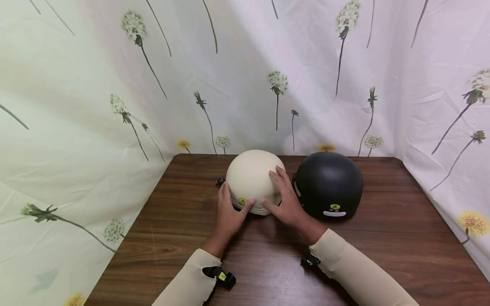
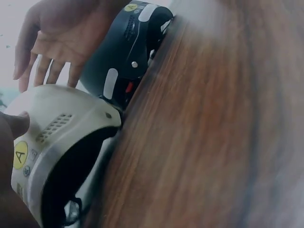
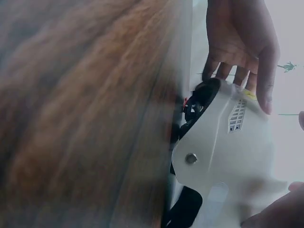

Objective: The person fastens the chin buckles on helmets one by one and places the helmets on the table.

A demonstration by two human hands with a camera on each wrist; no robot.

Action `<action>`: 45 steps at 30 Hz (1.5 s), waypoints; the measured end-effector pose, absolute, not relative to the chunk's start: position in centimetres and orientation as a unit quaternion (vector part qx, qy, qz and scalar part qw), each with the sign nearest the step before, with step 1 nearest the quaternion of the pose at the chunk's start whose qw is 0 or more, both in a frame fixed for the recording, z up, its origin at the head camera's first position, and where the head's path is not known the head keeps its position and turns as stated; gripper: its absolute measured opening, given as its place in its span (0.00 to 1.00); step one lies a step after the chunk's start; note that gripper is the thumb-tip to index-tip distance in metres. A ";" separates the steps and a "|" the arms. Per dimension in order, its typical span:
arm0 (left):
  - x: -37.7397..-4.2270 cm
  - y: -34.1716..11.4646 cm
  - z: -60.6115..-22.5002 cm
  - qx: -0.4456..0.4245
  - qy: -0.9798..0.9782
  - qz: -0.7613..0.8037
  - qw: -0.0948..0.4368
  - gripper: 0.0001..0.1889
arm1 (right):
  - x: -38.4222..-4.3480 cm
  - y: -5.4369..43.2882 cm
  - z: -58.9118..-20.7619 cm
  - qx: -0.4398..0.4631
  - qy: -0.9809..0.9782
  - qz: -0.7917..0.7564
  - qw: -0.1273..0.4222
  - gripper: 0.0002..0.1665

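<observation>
A cream helmet (image 1: 250, 174) sits dome up near the back of the table, with a round yellow "A" sticker low on its near side. My left hand (image 1: 231, 212) rests along its left side, thumb and fingers spread on the shell. On the right side lies my right hand (image 1: 287, 199), its fingers extended over the dome and its thumb near the lower edge. In the left wrist view, the right hand (image 2: 64, 35) has fairly straight fingers reaching behind the cream shell. The left hand (image 3: 247, 38) shows similarly in the right wrist view. The fingertips are partly hidden.
A black helmet (image 1: 329, 182) with a yellow sticker and a pale strip stands close to the right of the cream one. A black buckle (image 1: 220, 182) lies at the cream helmet's left. Behind the brown wooden table (image 1: 164, 238) hangs a flower-print cloth (image 1: 245, 97).
</observation>
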State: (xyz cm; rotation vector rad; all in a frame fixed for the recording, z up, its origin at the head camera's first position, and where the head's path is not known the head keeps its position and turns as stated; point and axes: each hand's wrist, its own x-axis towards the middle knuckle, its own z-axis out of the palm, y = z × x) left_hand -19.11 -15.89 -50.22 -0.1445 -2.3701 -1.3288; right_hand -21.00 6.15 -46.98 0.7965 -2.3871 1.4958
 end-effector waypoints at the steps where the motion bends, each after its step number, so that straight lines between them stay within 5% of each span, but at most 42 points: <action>1: -19.1 -15.8 -50.2 -0.052 -0.851 -0.480 0.206 0.60 | -21.0 6.1 -47.0 0.273 -0.810 0.507 0.108 0.51; 18: -19.0 -15.2 -50.5 -0.061 -0.843 -0.472 0.252 0.51 | -21.8 6.3 -47.1 0.231 -0.819 0.513 0.114 0.50; 45: -19.1 -15.3 -50.7 -0.056 -0.847 -0.458 0.262 0.53 | -22.2 6.9 -46.6 0.226 -0.823 0.517 0.074 0.50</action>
